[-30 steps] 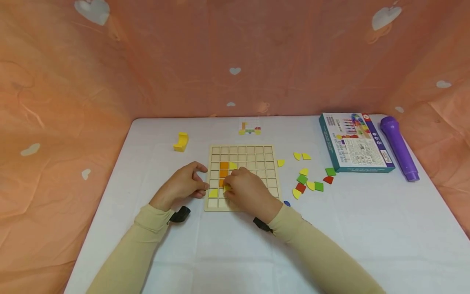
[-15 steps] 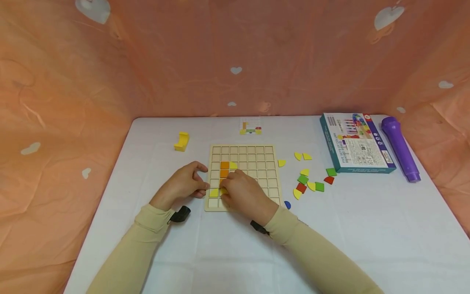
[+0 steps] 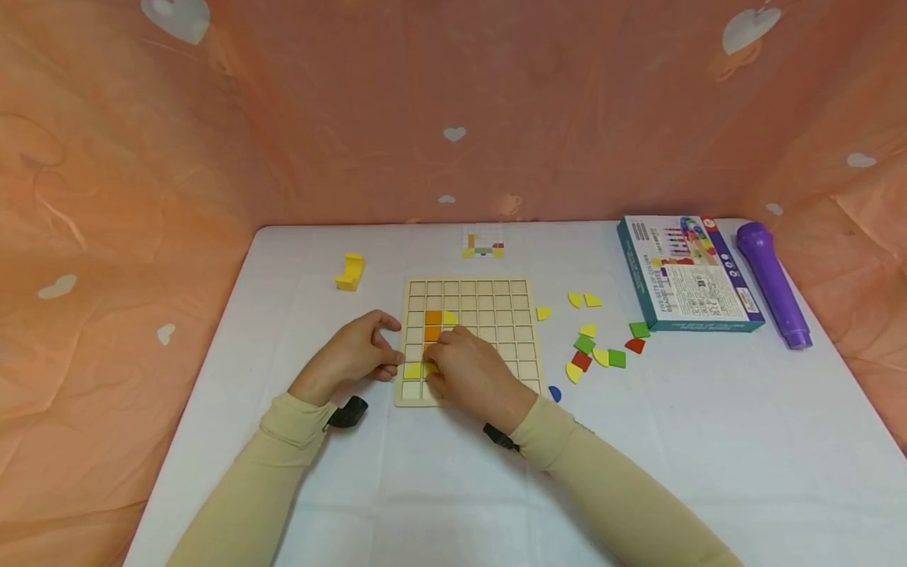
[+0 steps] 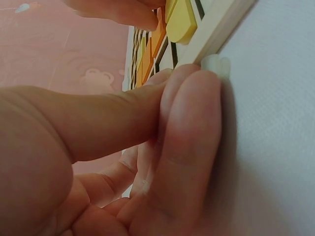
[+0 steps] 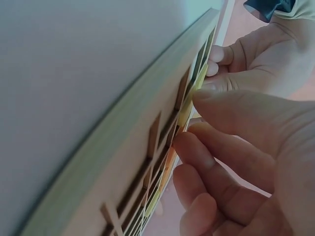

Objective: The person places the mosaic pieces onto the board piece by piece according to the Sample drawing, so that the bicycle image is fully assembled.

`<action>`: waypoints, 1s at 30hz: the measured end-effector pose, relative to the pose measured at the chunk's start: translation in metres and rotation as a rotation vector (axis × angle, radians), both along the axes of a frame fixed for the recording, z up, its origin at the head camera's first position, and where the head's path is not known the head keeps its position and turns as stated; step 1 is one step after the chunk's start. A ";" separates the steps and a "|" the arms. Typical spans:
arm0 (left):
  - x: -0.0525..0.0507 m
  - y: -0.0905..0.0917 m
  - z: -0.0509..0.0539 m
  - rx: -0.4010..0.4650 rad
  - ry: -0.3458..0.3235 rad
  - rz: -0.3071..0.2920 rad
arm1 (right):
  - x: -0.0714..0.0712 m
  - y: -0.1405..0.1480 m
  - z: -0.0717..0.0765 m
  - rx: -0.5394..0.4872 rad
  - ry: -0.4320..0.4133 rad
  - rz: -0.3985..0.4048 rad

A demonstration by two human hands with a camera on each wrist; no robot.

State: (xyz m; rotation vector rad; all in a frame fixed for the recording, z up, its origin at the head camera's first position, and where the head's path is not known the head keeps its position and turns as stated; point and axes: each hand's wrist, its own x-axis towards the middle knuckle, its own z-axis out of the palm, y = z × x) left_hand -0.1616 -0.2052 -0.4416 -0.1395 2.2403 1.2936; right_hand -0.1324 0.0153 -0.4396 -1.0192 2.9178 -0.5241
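A wooden grid board [image 3: 496, 299] lies on the table, with orange square tiles [image 3: 433, 317] stacked in one column and a yellow tile [image 3: 449, 318] beside the top one. In its left column, low down, sits another yellow tile [image 3: 412, 371]. My left hand [image 3: 354, 354] grips the board's left edge between thumb and fingers. Over the lower left cells, my right hand [image 3: 478, 374] pinches a yellow quarter-circle tile [image 3: 429, 368] with thumb and fingertips; the hand covers most of it. In the right wrist view my thumb rests against a yellow tile [image 5: 187, 107].
Right of the board lie several loose tiles, including a green square [image 3: 584, 344], a red square [image 3: 582, 361] and a blue half-circle [image 3: 555, 393]. Behind are a pattern card [image 3: 484, 242], a yellow block [image 3: 350, 272], a box [image 3: 690, 276] and a purple microphone-shaped object [image 3: 772, 283].
My right hand has shifted slightly left with the yellow tile, then stayed there over the last half second. The left hand has kept its place at the board's edge.
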 end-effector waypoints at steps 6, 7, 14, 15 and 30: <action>-0.001 0.001 0.002 0.001 -0.004 -0.009 | 0.000 0.000 0.000 0.009 0.000 0.011; -0.001 0.001 0.002 -0.003 -0.004 -0.012 | 0.000 -0.001 -0.001 0.010 0.000 0.012; -0.001 0.000 0.001 -0.012 -0.005 -0.015 | 0.001 -0.001 -0.001 0.012 -0.017 0.011; -0.001 0.000 0.001 -0.012 -0.006 -0.014 | 0.001 -0.002 -0.001 0.014 -0.019 0.013; -0.002 0.000 0.001 -0.019 -0.020 -0.008 | -0.009 0.025 0.006 -0.050 -0.023 -0.033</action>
